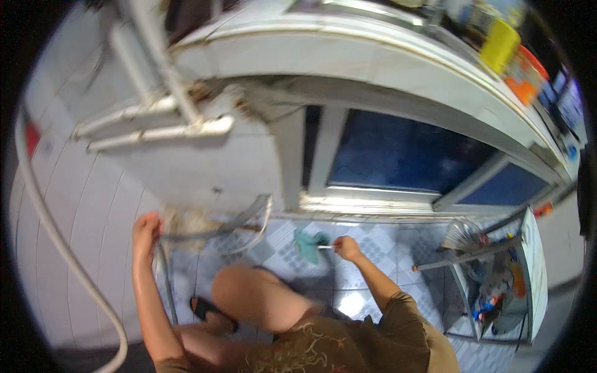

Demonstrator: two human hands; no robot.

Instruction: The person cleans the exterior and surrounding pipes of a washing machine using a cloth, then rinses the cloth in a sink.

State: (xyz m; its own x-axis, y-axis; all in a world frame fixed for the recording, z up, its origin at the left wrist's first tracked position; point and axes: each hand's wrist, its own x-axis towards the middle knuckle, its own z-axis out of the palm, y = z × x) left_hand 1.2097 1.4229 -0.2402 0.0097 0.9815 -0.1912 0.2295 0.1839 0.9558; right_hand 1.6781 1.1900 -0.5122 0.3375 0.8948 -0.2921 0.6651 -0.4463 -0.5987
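My right hand [347,248] grips a thin white handle [325,247] that reaches to a teal item [306,245] low over the tiled floor. Blur hides whether the teal item is a brush head or a cloth. My left hand [147,231] is beside the white tiled wall with its fingers curled, at the bend of a grey hose [200,235]. From that bend one length of hose runs right and another drops past my forearm. Blur hides whether the fingers close around it. A thinner white tube [259,233] curves near the hose's right end.
White pipes [161,135] stick out at upper left; a long pale hose [70,254] hangs along the left wall. A tiled counter [373,60] juts overhead, above a cabinet with dark blue panels [406,149]. At right stands a metal-framed rack [529,279] holding assorted items. The floor [373,279] looks shiny.
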